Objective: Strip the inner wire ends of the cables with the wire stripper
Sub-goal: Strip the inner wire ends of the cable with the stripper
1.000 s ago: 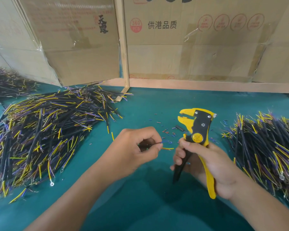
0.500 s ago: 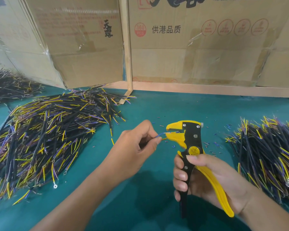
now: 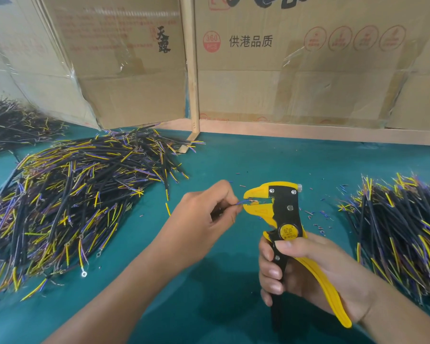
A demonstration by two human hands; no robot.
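So the stripper (image 3: 282, 214) is held upright over the teal tabletop (image 3: 258, 165), yellow beak pointing left, black plate and a round yellow badge below the beak. The beak's two halves are slightly parted and the thin blue and yellow wire ends of a cable (image 3: 241, 202) are poked right into that gap. Looks like bare copper strands sitting between the teeth, though it's pretty small to be sure.

Left hand (image 3: 204, 219) is just left of the stripper, fingers (image 3: 230, 197) curled in and pinching the cable right next to the beak. Most of the cable is hidden inside the fist. Right hand (image 3: 305, 271) is below the stripper's head, wrapped around both handles, thumb laid across just under the badge, the yellow handle running along the palm toward the wrist and the black one under the fingers.

Scattered just right of the stripper are little insulation bits (image 3: 318, 217). Further right is a pile (image 3: 397, 232) of black cables with yellow and purple ends. Well left of the stripper is a bigger heap (image 3: 67, 199) of the same stuff, some with ring terminals, and another heap (image 3: 15, 125) beyond that. Behind the stripper, cardboard boxes (image 3: 296, 70) stand against a wooden frame (image 3: 193, 70).
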